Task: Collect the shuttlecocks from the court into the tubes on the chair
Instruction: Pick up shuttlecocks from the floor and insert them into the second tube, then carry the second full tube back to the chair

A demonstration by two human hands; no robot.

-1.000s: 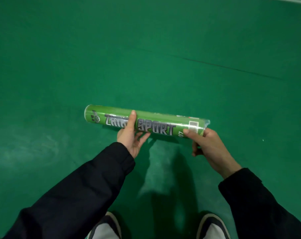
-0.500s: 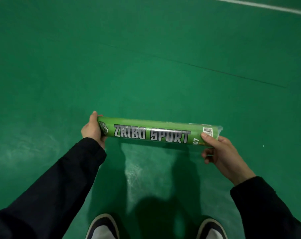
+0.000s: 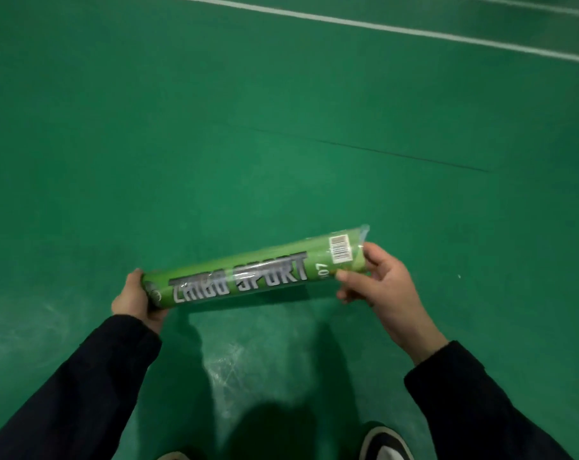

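Holding green tube (image 3: 248, 277) above court floor (image 3: 215, 127), right end raised | left hand (image 3: 135, 300) cups its left end | right hand (image 3: 381, 287) pinches its barcode end | white line (image 3: 381, 28) beyond | shoe (image 3: 386, 444) below.

The lettering on the tube (image 3: 248, 277) is blurred. Both shoes (image 3: 386, 444) are cut by the bottom edge. The left hand (image 3: 134, 298) perhaps covers the tube's end.

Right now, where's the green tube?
Head view, centre: the green tube is held above the court floor, left hand at one end, right hand at the other.
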